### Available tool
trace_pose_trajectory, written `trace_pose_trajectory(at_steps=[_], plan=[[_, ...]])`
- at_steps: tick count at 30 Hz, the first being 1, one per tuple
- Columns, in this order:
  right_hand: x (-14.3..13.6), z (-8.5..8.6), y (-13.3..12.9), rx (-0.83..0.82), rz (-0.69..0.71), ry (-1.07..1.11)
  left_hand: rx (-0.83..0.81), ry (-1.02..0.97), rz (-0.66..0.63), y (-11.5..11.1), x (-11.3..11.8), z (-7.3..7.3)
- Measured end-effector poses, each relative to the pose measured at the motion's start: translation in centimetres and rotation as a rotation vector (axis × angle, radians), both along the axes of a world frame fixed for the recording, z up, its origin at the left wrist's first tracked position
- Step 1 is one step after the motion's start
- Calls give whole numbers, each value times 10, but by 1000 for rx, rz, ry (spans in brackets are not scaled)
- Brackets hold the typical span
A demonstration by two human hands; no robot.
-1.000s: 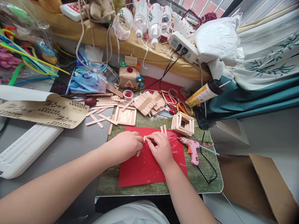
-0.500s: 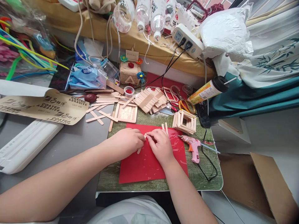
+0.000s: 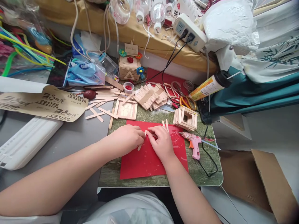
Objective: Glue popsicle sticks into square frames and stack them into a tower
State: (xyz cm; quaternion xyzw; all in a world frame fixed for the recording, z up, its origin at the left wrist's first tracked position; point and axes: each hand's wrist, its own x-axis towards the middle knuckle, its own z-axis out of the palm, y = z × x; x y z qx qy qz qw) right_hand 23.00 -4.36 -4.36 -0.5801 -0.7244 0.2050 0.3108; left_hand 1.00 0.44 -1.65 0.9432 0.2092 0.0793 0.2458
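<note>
Both hands meet over a red sheet (image 3: pixel 144 168) on the green wood-grain board. My left hand (image 3: pixel 128 138) is closed on a craft stick (image 3: pixel 139 147), whose lower end shows below the fingers. My right hand (image 3: pixel 161 141) pinches at the stick's upper end, thumb and fingertips together; the fingers hide most of the stick. Two more craft sticks (image 3: pixel 165 125) lie just beyond my right hand. To its right are a stacked square frame of craft sticks (image 3: pixel 185 118) and a pink glue gun (image 3: pixel 193 144), lying on its side with its nozzle pointing left.
Loose craft sticks (image 3: pixel 94 115), a square stick panel (image 3: pixel 126 109) and bundled sticks (image 3: pixel 147 95) lie behind the sheet. Farther back stand a decorated wooden box (image 3: pixel 129 67) and a tilted drink cup (image 3: pixel 210 85). Sandpaper (image 3: pixel 42 104) lies left; a black cord (image 3: pixel 211 161) trails right.
The camera view has shifted slightly. Both hands stay together over the red sheet, with only a slight shift of the right fingers.
</note>
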Motion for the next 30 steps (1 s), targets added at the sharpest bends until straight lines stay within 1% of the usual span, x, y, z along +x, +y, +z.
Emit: trace_pose_trajectory(at_steps=[6, 7, 9, 12, 13, 15, 17, 20, 22, 24, 30], plan=[[1, -2, -3, 48, -7, -40, -27, 8, 3, 1, -1, 4], [0, -3, -3, 58, -8, -48, -39, 2, 22, 1, -1, 5], [0, -3, -2, 65, -4, -50, -62, -12, 124, 2, 0, 6], [0, 0, -3, 70, -3, -5, -101, -26, 387, 1, 2, 7], [0, 2, -4, 82, -7, 22, -135, -24, 461, 1, 3, 8], [1, 6, -6, 119, -19, 77, -244, -21, 550, 0, 6, 9], [2, 9, -9, 161, -26, 117, -377, -42, 564, -1, 9, 11], [2, 11, -12, 204, -10, 143, -577, -118, 515, -2, 14, 13], [1, 11, -12, 217, 8, 170, -667, -155, 503, -4, 15, 13], [0, 11, -13, 221, 18, 205, -695, -174, 514, -4, 16, 13], [1, 11, -12, 228, 53, 208, -662, -200, 489, -5, 16, 15]])
